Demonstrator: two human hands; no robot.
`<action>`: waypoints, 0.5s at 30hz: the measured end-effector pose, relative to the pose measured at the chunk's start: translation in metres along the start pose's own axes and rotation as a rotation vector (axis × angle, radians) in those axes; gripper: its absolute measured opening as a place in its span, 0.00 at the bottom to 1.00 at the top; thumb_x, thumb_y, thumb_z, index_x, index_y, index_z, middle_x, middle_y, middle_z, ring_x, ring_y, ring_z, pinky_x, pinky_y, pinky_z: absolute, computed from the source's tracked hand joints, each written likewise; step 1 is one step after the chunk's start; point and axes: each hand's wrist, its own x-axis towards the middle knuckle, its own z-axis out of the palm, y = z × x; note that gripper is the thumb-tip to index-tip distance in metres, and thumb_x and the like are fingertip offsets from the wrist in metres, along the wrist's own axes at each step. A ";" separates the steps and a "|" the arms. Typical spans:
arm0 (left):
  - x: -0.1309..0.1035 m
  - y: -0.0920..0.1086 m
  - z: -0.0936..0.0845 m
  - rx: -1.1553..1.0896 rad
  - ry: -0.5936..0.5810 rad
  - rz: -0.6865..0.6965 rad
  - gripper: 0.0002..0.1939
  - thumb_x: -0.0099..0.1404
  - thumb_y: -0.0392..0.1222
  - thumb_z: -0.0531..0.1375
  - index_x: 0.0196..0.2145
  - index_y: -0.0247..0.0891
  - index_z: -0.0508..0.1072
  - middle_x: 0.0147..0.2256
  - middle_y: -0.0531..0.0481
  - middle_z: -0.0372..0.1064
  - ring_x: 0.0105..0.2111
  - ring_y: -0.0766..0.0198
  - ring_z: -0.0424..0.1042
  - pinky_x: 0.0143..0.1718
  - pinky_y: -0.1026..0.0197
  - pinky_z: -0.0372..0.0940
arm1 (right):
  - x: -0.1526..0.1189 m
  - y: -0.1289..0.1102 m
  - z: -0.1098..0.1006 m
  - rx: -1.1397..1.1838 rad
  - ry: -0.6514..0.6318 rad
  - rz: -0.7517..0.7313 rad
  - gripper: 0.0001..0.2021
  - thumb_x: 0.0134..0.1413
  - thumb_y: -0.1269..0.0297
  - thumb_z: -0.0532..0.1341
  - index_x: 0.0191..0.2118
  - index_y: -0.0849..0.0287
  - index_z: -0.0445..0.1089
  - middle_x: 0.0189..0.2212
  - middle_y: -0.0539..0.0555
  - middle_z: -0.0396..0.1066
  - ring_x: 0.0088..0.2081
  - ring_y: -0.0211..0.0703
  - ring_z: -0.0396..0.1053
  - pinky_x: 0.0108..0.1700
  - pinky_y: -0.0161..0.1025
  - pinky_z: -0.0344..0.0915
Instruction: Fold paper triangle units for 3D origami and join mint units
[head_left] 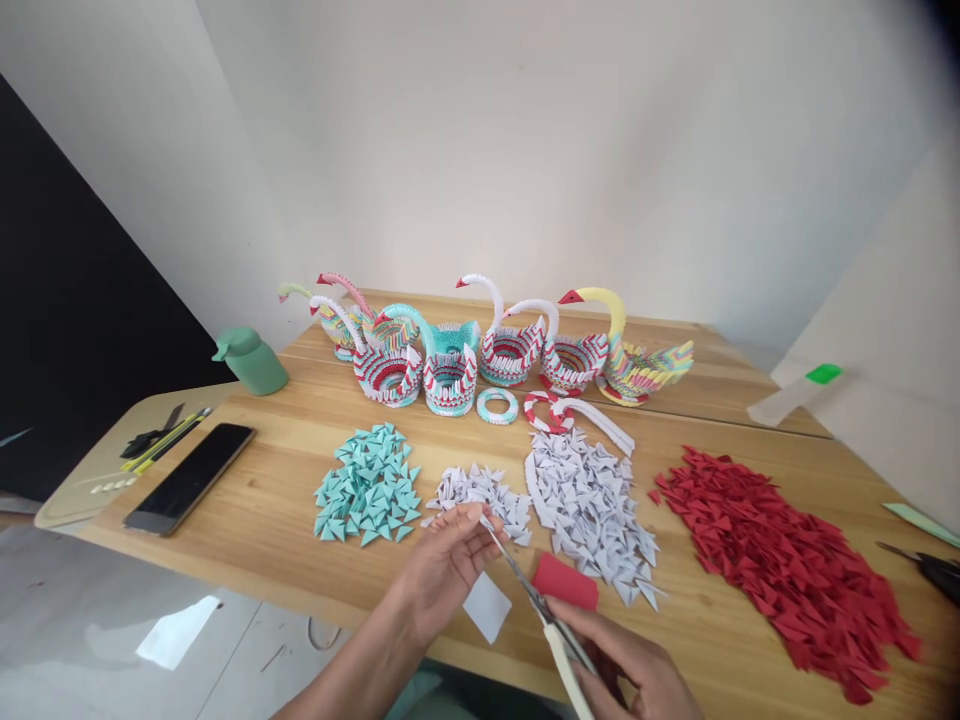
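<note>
My left hand (pixel 444 562) pinches a small white paper piece (pixel 484 521) between thumb and fingers. My right hand (pixel 626 660) is closed on scissors (pixel 551 615) with pale handles, whose blades point up and left to that piece. A white paper square (pixel 487 606) lies below my left hand. Beside the blades is a red paper piece (pixel 566 581). Behind my hands lie a small pile of white folded triangles (pixel 480 487) and a larger white pile (pixel 592 505).
Teal triangles (pixel 367 485) lie left, red triangles (pixel 780 560) right. Several paper swans (pixel 510 350) stand behind paper rings (pixel 497 406). A phone (pixel 191 478) and green container (pixel 253 362) are at left. A glue bottle (pixel 795 394) and dark-handled tool (pixel 937 573) are at right.
</note>
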 end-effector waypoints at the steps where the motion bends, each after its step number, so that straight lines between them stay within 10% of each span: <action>1: -0.001 -0.001 0.001 0.035 -0.009 0.023 0.07 0.56 0.39 0.68 0.30 0.32 0.76 0.30 0.46 0.75 0.33 0.63 0.74 0.41 0.61 0.66 | 0.000 0.000 0.001 -0.039 0.016 -0.040 0.16 0.53 0.69 0.59 0.47 0.56 0.75 0.41 0.53 0.79 0.39 0.43 0.78 0.41 0.27 0.72; 7: -0.002 -0.007 0.003 0.208 0.008 0.170 0.08 0.55 0.42 0.68 0.30 0.33 0.78 0.29 0.47 0.76 0.32 0.63 0.73 0.41 0.60 0.65 | -0.002 0.003 0.009 -0.332 0.158 -0.313 0.18 0.54 0.72 0.58 0.51 0.59 0.71 0.40 0.57 0.78 0.38 0.44 0.78 0.42 0.32 0.73; 15: 0.000 0.000 0.005 0.201 0.000 0.185 0.08 0.54 0.41 0.69 0.28 0.32 0.78 0.29 0.46 0.75 0.32 0.62 0.72 0.42 0.59 0.64 | 0.002 -0.002 0.013 -0.204 0.101 -0.219 0.16 0.54 0.71 0.58 0.49 0.60 0.72 0.38 0.56 0.79 0.36 0.42 0.78 0.39 0.28 0.73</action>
